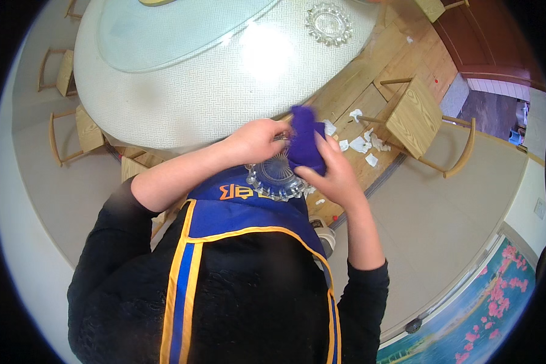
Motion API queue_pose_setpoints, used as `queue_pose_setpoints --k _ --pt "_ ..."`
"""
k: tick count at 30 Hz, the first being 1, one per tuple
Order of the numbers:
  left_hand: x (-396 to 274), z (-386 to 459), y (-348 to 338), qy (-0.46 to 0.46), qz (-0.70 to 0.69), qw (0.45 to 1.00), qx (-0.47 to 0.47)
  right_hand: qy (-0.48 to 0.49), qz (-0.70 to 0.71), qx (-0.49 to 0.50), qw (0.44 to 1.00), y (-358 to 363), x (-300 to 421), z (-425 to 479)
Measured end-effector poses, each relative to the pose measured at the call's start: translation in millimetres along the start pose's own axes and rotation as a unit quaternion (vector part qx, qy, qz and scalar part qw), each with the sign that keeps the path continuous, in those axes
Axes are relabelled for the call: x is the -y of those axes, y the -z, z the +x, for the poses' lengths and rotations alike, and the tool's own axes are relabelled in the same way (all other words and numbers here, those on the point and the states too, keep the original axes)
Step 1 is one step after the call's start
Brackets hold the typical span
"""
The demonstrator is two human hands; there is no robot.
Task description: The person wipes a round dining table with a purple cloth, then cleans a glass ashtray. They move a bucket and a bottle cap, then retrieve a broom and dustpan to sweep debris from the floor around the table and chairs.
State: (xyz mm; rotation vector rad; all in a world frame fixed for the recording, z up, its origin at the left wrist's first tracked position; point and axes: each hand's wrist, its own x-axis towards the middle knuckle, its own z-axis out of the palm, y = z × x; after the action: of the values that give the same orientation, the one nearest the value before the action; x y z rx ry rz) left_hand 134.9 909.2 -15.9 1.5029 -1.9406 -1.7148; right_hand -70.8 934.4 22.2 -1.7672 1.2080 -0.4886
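Note:
A clear glass dish (280, 190) with a scalloped rim, like an ashtray, hangs in front of my apron, just off the table edge. My left hand (257, 139) grips its far left rim, the fingertips partly behind the cloth. In my right hand (334, 170) is a bunched purple cloth (305, 145), which covers the dish's right side and part of its inside. The cloth's upper end is blurred. A second scalloped glass dish (329, 24) rests near the far right edge of the round table (164, 109).
A glass turntable (173, 36) sits on the table. Wooden chairs (414, 113) stand right and left of it. Torn white paper scraps (361, 144) litter the wood-patterned floor (346, 98). Near my right side is a pale, rounded object (325, 234). A flower-patterned panel (496, 300) lies at the lower right.

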Motion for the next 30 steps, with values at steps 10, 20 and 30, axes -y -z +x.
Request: queue_pose_setpoints --k 10,20,30 --pt "-12 -1 12 -0.005 0.067 0.998 0.005 -0.062 0.104 -0.102 0.987 -29 -15 21" --pt "-15 6 20 -0.054 0.016 0.998 0.009 -0.222 0.553 -0.265 0.758 -15 -74 11" --pt "-1 13 12 0.012 0.126 0.992 -0.013 -0.111 0.028 -0.088 0.990 -32 -19 32"
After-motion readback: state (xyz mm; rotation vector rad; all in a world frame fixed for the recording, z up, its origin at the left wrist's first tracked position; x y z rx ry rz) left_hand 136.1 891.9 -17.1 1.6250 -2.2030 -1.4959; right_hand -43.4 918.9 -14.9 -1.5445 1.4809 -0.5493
